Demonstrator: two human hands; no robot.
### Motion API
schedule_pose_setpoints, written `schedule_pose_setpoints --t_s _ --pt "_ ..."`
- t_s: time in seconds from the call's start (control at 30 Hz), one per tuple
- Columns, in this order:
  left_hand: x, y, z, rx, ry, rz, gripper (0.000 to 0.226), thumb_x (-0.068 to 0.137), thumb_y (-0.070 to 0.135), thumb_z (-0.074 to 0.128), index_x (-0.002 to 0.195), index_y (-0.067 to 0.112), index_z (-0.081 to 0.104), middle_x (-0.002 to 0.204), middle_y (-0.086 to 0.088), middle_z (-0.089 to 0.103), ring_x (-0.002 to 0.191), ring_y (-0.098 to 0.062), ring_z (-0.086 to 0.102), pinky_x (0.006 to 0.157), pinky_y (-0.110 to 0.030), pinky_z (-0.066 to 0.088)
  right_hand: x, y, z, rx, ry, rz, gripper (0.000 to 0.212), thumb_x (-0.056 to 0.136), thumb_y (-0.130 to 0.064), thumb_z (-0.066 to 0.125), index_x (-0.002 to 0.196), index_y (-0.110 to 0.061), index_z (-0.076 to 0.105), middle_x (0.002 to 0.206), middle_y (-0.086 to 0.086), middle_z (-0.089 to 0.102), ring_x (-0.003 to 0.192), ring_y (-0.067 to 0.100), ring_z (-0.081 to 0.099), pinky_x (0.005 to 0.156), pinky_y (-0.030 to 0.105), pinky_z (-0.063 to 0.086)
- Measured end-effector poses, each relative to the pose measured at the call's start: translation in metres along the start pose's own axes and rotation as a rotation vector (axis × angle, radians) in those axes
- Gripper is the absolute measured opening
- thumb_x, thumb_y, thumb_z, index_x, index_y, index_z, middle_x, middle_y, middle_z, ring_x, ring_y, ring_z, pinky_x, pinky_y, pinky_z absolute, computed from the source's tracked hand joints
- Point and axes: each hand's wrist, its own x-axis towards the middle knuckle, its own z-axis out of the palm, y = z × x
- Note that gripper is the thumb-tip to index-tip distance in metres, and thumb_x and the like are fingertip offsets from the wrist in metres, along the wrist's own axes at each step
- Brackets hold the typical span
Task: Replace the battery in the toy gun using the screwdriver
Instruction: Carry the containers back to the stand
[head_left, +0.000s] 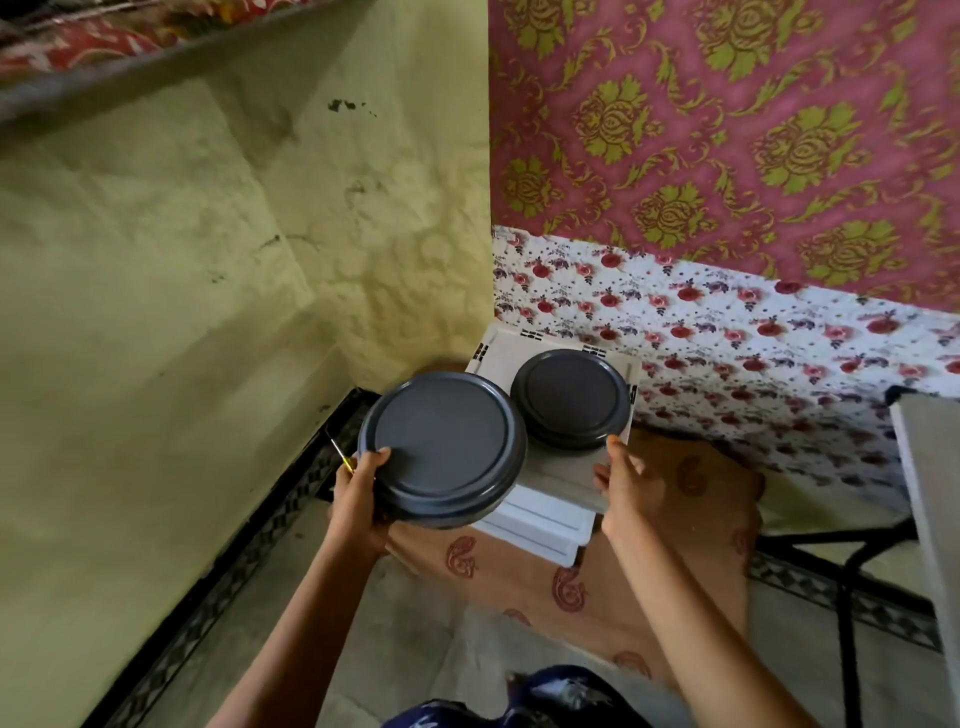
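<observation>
My left hand (358, 496) grips the near-left edge of a round dark grey lidded container (441, 449) and holds it above the floor. The same hand also holds a thin screwdriver (340, 453) with a yellow handle, its shaft pointing up and left. My right hand (626, 480) rests on the front edge of a white plastic box (566, 475), just below a second dark grey round container (570, 397) that sits on the box. No toy gun or battery is visible.
The white box rests on stacked white boxes (540, 525) over a peach cloth with red paisley (623, 571). A yellow-green wall (208, 260) is on the left, a flowered cloth (727, 338) behind. A black metal frame (852, 551) and a pale panel (930, 493) stand at the right.
</observation>
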Motion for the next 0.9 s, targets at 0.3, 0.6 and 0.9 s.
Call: schedule_pose_setpoints --t_s 0.3,0.6,0.9 --pt "-0.021 -0.015 -0.075 0.1 -0.096 -0.108 0.038 0.086 0.017 0.06 0.122 0.014 0.051 0.108 -0.013 0.064 0.09 -0.029 0.064 0.067 -0.037 0.053 -0.119 0.08 0.016 -0.107 -0.187 0.004 0.019 0.085 -0.036 0.063 0.092 -0.019 0.067 0.104 -0.001 0.068 0.1 0.015 0.061 0.088 0.029 0.046" --pt "-0.004 -0.065 -0.084 0.238 -0.138 -0.244 0.047 0.087 0.033 0.063 0.129 0.02 0.047 0.121 -0.008 0.06 0.107 -0.028 0.06 0.073 -0.039 0.053 -0.131 0.139 -0.015 -0.157 -0.125 0.032 0.014 0.081 -0.021 0.069 0.094 -0.021 0.068 0.103 0.002 0.069 0.096 0.015 0.062 0.078 0.025 0.047" --pt "0.072 -0.13 -0.011 0.415 -0.141 -0.274 0.024 0.091 0.041 0.052 0.105 0.022 0.057 0.079 -0.003 0.055 0.056 -0.013 0.044 0.041 -0.017 0.036 -0.015 0.171 -0.019 -0.1 0.03 0.031 0.023 0.08 -0.027 0.069 0.101 -0.02 0.068 0.102 0.0 0.068 0.096 0.02 0.062 0.075 0.032 0.049"
